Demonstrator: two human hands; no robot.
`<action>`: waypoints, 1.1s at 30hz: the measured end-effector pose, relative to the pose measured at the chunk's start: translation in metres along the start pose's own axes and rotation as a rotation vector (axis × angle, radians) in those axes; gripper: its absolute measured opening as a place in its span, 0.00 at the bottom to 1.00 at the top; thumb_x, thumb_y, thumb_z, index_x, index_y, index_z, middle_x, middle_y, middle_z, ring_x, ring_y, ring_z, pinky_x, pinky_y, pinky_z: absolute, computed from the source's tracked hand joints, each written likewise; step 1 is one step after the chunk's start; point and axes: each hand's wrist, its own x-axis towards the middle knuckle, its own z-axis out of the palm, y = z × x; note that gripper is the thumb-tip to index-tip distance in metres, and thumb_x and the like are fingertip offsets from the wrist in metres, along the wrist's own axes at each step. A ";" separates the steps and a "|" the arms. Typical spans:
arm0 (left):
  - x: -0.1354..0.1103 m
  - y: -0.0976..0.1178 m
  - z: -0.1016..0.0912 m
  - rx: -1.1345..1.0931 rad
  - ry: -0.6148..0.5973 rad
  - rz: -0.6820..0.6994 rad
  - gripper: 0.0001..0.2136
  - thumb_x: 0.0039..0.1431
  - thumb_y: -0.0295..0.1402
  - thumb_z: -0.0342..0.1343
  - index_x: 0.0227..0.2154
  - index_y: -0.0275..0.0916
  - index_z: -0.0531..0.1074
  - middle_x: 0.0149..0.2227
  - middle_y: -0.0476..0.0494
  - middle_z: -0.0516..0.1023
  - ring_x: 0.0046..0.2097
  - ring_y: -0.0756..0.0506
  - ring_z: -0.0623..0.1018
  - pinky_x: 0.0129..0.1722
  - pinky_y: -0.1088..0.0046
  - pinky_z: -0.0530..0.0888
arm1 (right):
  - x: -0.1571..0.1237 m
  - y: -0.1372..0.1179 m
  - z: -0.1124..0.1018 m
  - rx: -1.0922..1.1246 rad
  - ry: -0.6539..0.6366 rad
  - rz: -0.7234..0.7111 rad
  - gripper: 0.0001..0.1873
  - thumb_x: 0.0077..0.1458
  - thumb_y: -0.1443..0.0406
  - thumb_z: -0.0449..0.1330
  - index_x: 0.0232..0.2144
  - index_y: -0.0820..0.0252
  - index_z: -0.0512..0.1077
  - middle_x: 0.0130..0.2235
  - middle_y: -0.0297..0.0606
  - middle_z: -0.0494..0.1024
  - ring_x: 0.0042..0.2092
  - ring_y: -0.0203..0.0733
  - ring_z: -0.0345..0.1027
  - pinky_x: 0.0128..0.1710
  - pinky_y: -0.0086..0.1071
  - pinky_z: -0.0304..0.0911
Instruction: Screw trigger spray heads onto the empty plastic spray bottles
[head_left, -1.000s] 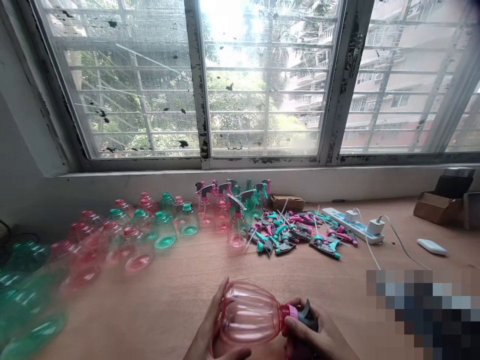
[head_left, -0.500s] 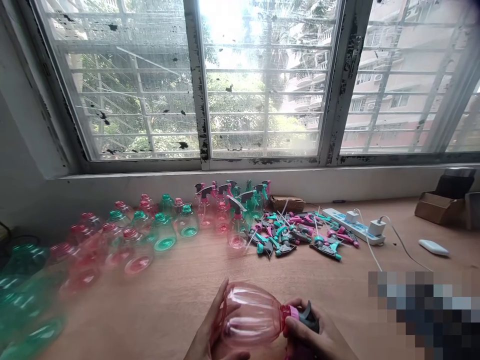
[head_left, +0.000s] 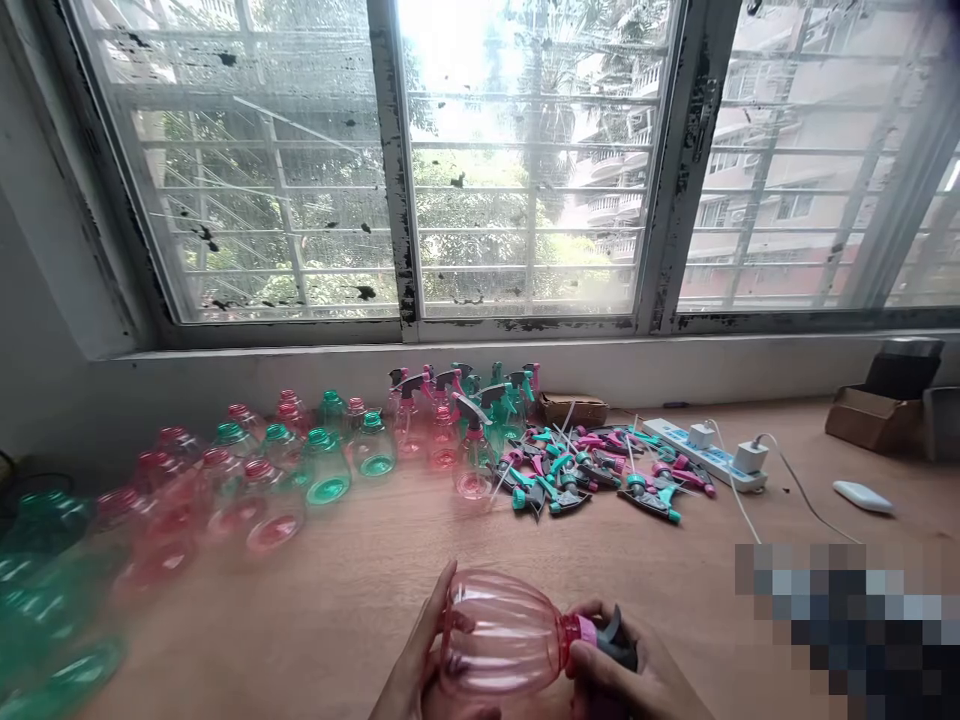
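Observation:
A clear pink spray bottle (head_left: 502, 632) lies sideways between my hands, low over the front of the table. Its base end is cupped by my left hand (head_left: 420, 650), whose fingers partly show through the plastic. My right hand (head_left: 637, 665) is closed around the neck, where a pink collar and the dark spray head (head_left: 615, 645) sit on the bottle's mouth. Part of the spray head is hidden by the right fingers.
Open pink and green bottles (head_left: 328, 468) stand along the left. Bottles with spray heads (head_left: 474, 455) stand at the back, beside a pile of loose spray heads (head_left: 577, 465). A power strip (head_left: 705, 455), a white mouse-like object (head_left: 862, 496) and a cardboard box (head_left: 874, 425) are on the right.
Both hands keep hold of the pink spray bottle in nearly the same place. The fingers seen through the bottle's base have shifted slightly, and the view has moved a little.

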 end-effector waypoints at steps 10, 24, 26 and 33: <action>-0.002 -0.001 0.006 -0.116 -0.043 0.011 0.47 0.52 0.51 0.65 0.70 0.46 0.47 0.65 0.35 0.66 0.67 0.30 0.65 0.68 0.53 0.58 | -0.002 -0.006 0.002 -0.065 0.007 -0.020 0.24 0.44 0.51 0.74 0.34 0.61 0.73 0.23 0.30 0.76 0.22 0.32 0.66 0.24 0.26 0.59; -0.002 0.010 0.006 -0.117 0.014 -0.048 0.50 0.48 0.46 0.70 0.69 0.46 0.48 0.68 0.36 0.65 0.68 0.32 0.64 0.68 0.56 0.61 | -0.003 -0.006 0.004 0.055 0.009 0.003 0.23 0.44 0.52 0.75 0.35 0.60 0.72 0.23 0.31 0.79 0.22 0.35 0.71 0.25 0.30 0.67; -0.001 0.011 0.008 -0.209 -0.013 -0.053 0.49 0.49 0.46 0.70 0.69 0.43 0.50 0.70 0.35 0.60 0.69 0.32 0.62 0.68 0.55 0.61 | -0.003 -0.003 0.002 -0.018 0.000 -0.010 0.23 0.45 0.53 0.74 0.36 0.61 0.72 0.22 0.32 0.79 0.23 0.36 0.70 0.24 0.28 0.64; -0.002 0.005 0.007 -0.040 0.042 0.090 0.39 0.54 0.39 0.68 0.66 0.65 0.55 0.69 0.55 0.63 0.73 0.36 0.55 0.72 0.50 0.44 | -0.001 -0.001 -0.001 0.070 -0.004 0.003 0.22 0.47 0.52 0.73 0.35 0.62 0.73 0.25 0.34 0.79 0.24 0.35 0.70 0.25 0.29 0.64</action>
